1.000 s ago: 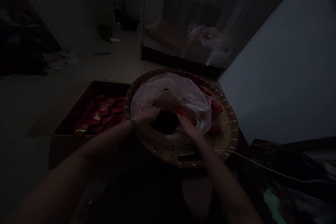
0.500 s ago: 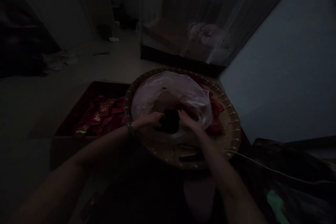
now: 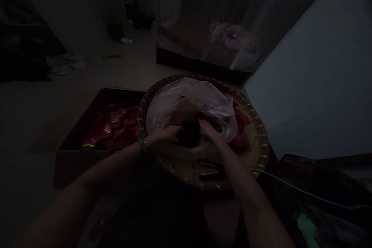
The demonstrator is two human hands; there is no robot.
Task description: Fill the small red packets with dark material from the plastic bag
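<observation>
Grips apart, closure unclear: left hand (image 3: 162, 135), right hand (image 3: 210, 132) flank dark lump (image 3: 189, 133), rounded, in crinkled clear plastic bag (image 3: 186, 99), on round woven bamboo tray (image 3: 261, 143).

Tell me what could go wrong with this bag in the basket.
The thin plastic bag sits loose in the woven basket, so tugging with the left hand or right hand could tear it or drag it sideways. Dim light hides the dark lump between the hands, so a grip on it may slip. The white cable runs out from the basket's rim and could perhaps catch an arm.
</observation>
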